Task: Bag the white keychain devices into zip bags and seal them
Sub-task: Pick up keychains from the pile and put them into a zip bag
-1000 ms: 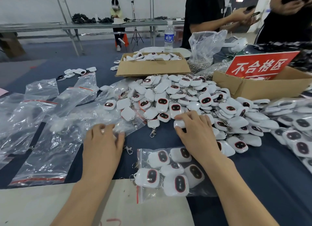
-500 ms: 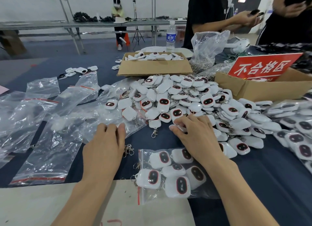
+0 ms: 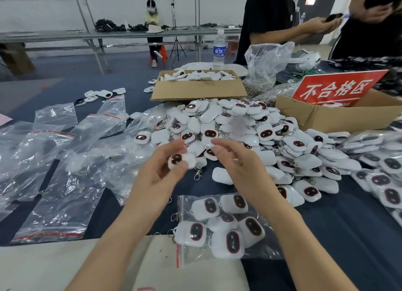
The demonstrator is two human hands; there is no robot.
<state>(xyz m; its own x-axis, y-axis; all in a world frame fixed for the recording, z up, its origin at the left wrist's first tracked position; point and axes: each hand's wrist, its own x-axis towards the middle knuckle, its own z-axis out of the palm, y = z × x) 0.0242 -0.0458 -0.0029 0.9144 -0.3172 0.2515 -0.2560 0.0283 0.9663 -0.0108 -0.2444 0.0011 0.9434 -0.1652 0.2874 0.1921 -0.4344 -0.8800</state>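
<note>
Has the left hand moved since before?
Yes: left hand moved right, off the empty zip bags toward the device pile, now holding a keychain device.

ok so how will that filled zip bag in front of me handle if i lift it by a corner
The filled zip bag is thin clear film, so it will probably sag, not hold shape. The white devices inside lie loose and would likely slide to the low end. Whether the red zip strip is shut is unclear; if open, they could spill.

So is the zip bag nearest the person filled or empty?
Filled: through the clear zip bag several white keychain devices show, packed together. Whether its red-lined mouth is sealed, cannot tell.
</note>
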